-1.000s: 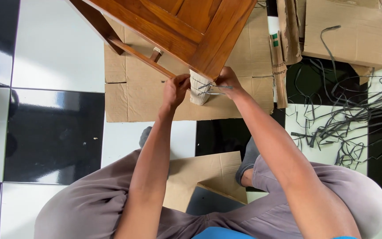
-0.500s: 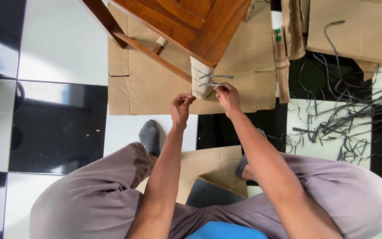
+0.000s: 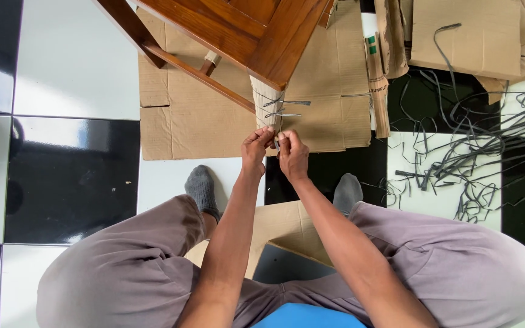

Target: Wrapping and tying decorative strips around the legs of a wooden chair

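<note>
Both hands have dropped together below the wrapped chair leg: left hand and right hand now pinch a grey strap over the cardboard sheet's near edge, ready for another tie.

Open tiled floor lies left of the fingers. Directly ahead, the wrapped chair leg and wooden chair frame block passage. Right of them, loose grey straps clutter the floor.
</note>
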